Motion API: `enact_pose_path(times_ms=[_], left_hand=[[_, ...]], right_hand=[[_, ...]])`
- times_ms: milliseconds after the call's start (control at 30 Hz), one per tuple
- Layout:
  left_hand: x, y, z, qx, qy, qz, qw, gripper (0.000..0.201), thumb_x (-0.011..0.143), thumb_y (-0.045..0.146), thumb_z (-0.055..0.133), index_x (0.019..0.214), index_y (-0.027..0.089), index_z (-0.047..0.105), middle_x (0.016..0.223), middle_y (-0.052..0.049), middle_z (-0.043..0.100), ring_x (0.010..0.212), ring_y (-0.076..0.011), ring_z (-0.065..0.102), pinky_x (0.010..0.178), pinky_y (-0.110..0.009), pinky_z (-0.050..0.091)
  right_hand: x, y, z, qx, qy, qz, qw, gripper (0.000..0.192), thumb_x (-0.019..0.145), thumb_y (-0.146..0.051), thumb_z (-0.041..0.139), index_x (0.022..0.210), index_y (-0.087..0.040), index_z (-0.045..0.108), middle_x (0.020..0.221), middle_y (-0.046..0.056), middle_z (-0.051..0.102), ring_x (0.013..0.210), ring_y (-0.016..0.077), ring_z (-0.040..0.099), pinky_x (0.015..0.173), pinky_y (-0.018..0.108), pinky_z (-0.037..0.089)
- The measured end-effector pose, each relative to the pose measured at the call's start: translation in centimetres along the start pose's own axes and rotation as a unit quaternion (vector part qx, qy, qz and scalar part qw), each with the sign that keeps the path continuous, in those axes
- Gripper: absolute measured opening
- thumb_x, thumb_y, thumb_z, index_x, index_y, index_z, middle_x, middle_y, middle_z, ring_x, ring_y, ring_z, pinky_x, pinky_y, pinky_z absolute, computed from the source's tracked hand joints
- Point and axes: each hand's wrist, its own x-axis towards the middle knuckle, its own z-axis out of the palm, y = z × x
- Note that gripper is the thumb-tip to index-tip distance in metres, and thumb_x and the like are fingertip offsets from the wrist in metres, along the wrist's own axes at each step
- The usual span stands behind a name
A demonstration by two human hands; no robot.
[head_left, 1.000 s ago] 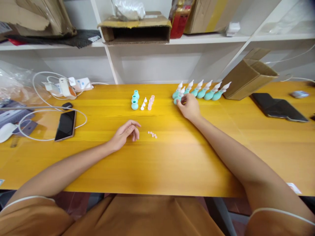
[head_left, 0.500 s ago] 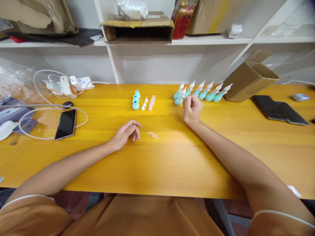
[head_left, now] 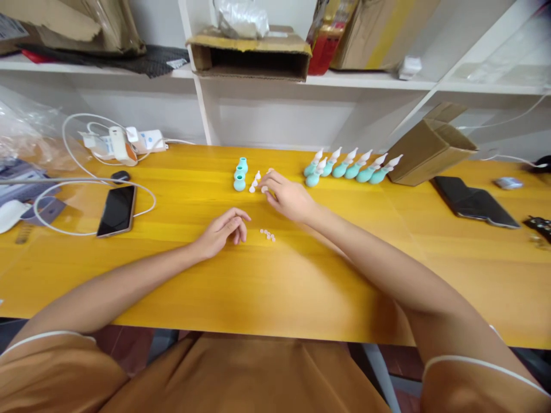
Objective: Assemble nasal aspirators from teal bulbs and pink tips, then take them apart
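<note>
R hand [head_left: 286,198] reaches fwd across the yellow tabletop [head_left: 301,281], fingertips [head_left: 266,182] at the small pink pieces [head_left: 264,188] stacked just right of the white cone tips [head_left: 253,182]. Fingers seem pinched on or touching those pink bits; can't tell if one is actually gripped, since the hand covers most of them. L hand [head_left: 221,229] rests on the tabletop w/ fingers loosely curled, holding nothing, palm down. Just to its right, apart from it, lies a little cluster of pink discs [head_left: 267,234].

Left of the white cone tips stand three teal bulbs [head_left: 240,175] in a short line, w/o tips, openings up. Further right, near the back of the tabletop, a row of assembled teal bulbs w/ white tips [head_left: 350,166], all tilted to the right, well apart from the R hand. Beside that row's right end, a brown cardboard box [head_left: 428,146] lies on its side.

Left part of tabletop: black phone [head_left: 117,210] face up, white cable [head_left: 86,198] looping round it, a power strip w/ plugs [head_left: 123,143] toward the back. Right part: dark flat case [head_left: 471,201]. White shelf [head_left: 365,83] behind carries an open cardboard box [head_left: 253,54] and other cartons. Orange clothing at bottom edge of the view.
</note>
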Motion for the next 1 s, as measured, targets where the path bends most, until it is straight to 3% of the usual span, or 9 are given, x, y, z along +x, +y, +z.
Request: enact_pose_path(times_ms=[200, 400, 533, 667, 833, 1000], left_hand=[[-0.1, -0.3, 0.0, 0.007, -0.004, -0.005, 1.0, 0.044, 0.112, 0.061, 0.055, 0.12, 0.018, 0.062, 0.08, 0.0, 0.072, 0.063, -0.0132, 0.06, 0.064, -0.027, 0.048], [-0.1, 0.2, 0.1, 0.022, -0.008, -0.014, 1.0, 0.046, 0.111, 0.063, 0.054, 0.12, 0.018, 0.061, 0.081, 0.0, 0.071, 0.065, -0.013, 0.06, 0.065, -0.027, 0.048], [-0.1, 0.1, 0.2, 0.058, 0.02, -0.012, 0.998, 0.043, 0.109, 0.063, 0.058, 0.117, 0.02, 0.058, 0.081, 0.001, 0.067, 0.064, -0.0124, 0.058, 0.065, -0.027, 0.048], [-0.2, 0.1, 0.4, 0.143, 0.113, 0.033, 0.983, 0.036, 0.1, 0.05, 0.075, 0.114, 0.022, 0.056, 0.093, 0.001, 0.063, 0.074, -0.0116, 0.059, 0.07, -0.026, 0.049], [-0.5, 0.7, 0.7, 0.243, 0.082, 0.042, 0.966, 0.029, 0.094, 0.041, 0.08, 0.108, 0.022, 0.064, 0.093, 0.001, 0.065, 0.077, -0.0126, 0.06, 0.072, -0.026, 0.049], [-0.6, 0.6, 0.8, 0.258, 0.078, 0.009, 0.963, 0.027, 0.094, 0.041, 0.078, 0.103, 0.022, 0.062, 0.084, 0.003, 0.064, 0.072, -0.0125, 0.06, 0.069, -0.027, 0.049]], right_hand=[[4.3, 0.4, 0.8, -0.111, -0.072, 0.031, 0.991, 0.028, 0.113, -0.026, 0.052, 0.128, -0.018, 0.075, 0.133, 0.012, 0.076, 0.106, 0.0279, 0.072, 0.084, 0.036, 0.049], [4.5, 0.8, 2.0, -0.105, -0.073, 0.004, 0.992, 0.023, 0.112, -0.021, 0.054, 0.115, -0.016, 0.076, 0.119, 0.013, 0.079, 0.096, 0.0254, 0.07, 0.097, 0.039, 0.045], [3.1, -0.1, 1.2, -0.005, -0.007, -0.046, 0.999, 0.02, 0.112, -0.026, 0.056, 0.108, -0.017, 0.074, 0.111, 0.012, 0.078, 0.096, 0.0245, 0.068, 0.099, 0.039, 0.047], [0.5, -2.8, 0.3, 0.194, 0.004, -0.047, 0.98, 0.012, 0.107, -0.028, 0.066, 0.101, -0.019, 0.073, 0.099, 0.006, 0.076, 0.079, 0.0167, 0.065, 0.079, 0.03, 0.049], [-2.8, -5.7, 1.2, 0.328, -0.033, 0.04, 0.943, 0.017, 0.104, -0.035, 0.072, 0.101, -0.018, 0.074, 0.08, 0.0, 0.071, 0.066, 0.0119, 0.059, 0.067, 0.025, 0.045], [-3.6, -5.8, 2.8, 0.367, -0.03, 0.06, 0.928, 0.019, 0.101, -0.037, 0.074, 0.098, -0.018, 0.074, 0.078, -0.001, 0.069, 0.067, 0.0126, 0.059, 0.065, 0.025, 0.046]])
